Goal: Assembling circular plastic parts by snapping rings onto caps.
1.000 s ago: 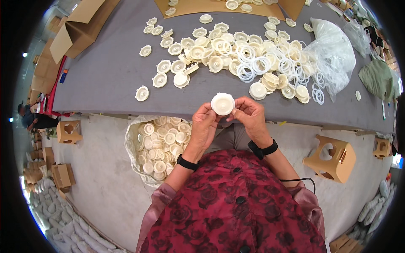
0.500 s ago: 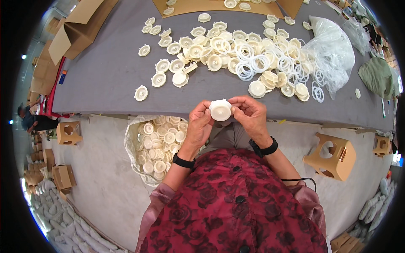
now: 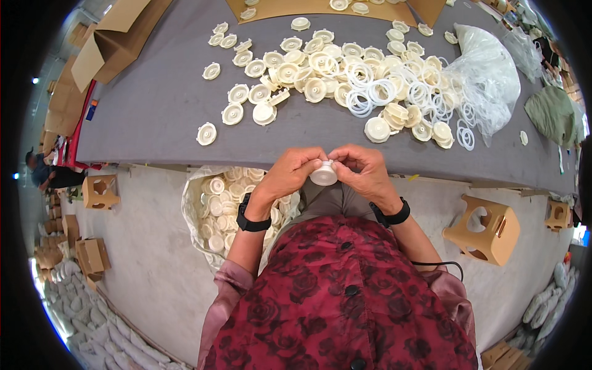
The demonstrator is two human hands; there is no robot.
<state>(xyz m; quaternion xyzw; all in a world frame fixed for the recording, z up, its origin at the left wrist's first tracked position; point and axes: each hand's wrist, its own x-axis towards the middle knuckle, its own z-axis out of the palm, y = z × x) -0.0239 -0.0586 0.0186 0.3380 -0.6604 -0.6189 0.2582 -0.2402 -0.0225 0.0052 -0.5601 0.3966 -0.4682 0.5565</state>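
Between my two hands, just off the table's near edge, is a round cream plastic cap [image 3: 324, 175]. My left hand [image 3: 297, 169] pinches its upper left side, and my right hand [image 3: 362, 170] grips its upper right side with thumb and fingers. The fingertips almost meet over the cap's far rim and hide that part. Many similar caps [image 3: 287, 73] lie scattered on the grey table beyond my hands. Thin translucent white rings [image 3: 382, 92] are heaped among them on the right.
A clear plastic bag [image 3: 487, 80] rests right of the rings. Below the table, a white sack [image 3: 196, 229] full of caps stands by my left forearm. Cardboard boxes [image 3: 117, 46] sit at the far left, and tan stools [image 3: 487, 228] stand on the floor. Another person [image 3: 46, 172] is far left.
The cap has tilted and dropped slightly toward me. Both hands have turned inward, their fingertips coming together along the cap's far rim.
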